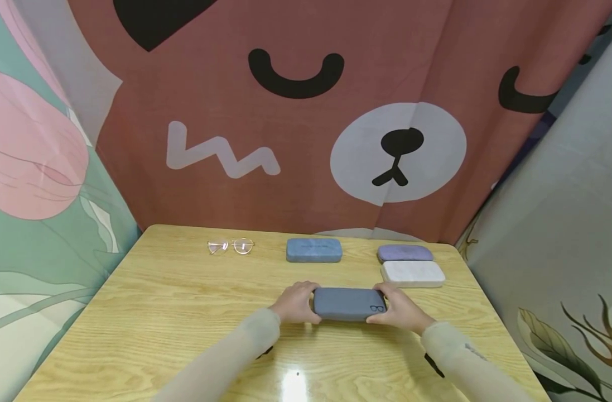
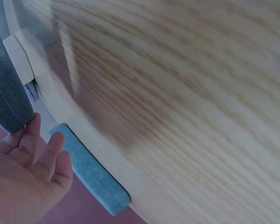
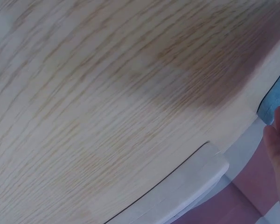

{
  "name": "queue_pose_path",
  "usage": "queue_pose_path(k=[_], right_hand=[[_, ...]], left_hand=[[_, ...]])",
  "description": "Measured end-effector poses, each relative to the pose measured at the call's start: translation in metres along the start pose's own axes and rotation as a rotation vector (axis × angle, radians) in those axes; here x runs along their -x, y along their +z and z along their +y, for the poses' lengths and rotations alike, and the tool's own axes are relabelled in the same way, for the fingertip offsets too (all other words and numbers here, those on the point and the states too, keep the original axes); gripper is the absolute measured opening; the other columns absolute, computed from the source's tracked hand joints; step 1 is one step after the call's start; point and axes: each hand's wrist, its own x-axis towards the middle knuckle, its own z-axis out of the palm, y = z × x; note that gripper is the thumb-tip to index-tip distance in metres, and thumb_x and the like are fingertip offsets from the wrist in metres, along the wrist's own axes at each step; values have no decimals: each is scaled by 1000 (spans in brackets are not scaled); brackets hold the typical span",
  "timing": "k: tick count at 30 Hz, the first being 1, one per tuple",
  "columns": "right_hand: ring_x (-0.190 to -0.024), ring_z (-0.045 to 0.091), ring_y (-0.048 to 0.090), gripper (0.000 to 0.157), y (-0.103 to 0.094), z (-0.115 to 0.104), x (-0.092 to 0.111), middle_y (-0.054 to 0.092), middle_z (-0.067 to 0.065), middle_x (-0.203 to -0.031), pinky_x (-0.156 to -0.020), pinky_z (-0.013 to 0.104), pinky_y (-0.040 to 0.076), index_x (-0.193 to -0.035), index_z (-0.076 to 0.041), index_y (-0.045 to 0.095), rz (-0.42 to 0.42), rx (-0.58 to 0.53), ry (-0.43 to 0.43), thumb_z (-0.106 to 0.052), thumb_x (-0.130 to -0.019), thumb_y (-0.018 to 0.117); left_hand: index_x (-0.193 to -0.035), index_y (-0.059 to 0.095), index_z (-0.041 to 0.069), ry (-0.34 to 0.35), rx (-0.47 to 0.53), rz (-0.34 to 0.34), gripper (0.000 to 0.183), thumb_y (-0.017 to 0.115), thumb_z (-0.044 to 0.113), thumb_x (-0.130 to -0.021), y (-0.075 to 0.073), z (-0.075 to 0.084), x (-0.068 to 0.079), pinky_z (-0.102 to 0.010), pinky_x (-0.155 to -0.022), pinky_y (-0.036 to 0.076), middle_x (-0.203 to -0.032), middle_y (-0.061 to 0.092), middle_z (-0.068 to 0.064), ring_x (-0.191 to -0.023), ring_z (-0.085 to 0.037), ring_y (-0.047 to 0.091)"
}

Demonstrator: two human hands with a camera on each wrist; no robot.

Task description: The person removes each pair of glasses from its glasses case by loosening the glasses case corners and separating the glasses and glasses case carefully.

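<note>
A dark grey glasses case [image 1: 343,304] with a small glasses print on its right corner is held lengthwise between two hands. My left hand [image 1: 297,303] grips its left end, thumb at the near side and fingers at the far side. The opposite end is pinched by my right hand [image 1: 400,307] in the same way. In the left wrist view, the grey case [image 2: 8,88] seems held a little above the tabletop, with fingertips of the left hand [image 2: 30,179] at its end. The right wrist view shows only part of the right hand [image 3: 279,149] at its edge.
Behind the hands, a blue glasses case [image 1: 313,250] lies near the table's back edge. To its right, a white case [image 1: 413,274] sits in front of a purple case [image 1: 405,253]. Thin-framed glasses [image 1: 230,246] lie at back left on the wooden table [image 1: 175,296].
</note>
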Motion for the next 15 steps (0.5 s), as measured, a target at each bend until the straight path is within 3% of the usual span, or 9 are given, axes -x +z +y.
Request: queue_pose_path(k=[15], right_hand=[[-92,17,55,70,15,-13,-14,58,6,-108,-81,39,49,-117,3,56,-1,-14,-2,-38,-70,87]], left_hand=[[-132,55,3,-26,5,18,72,82,28,-71,-9,-17,12,-47,-101,41,-128,58,-11,-119,-30,52]])
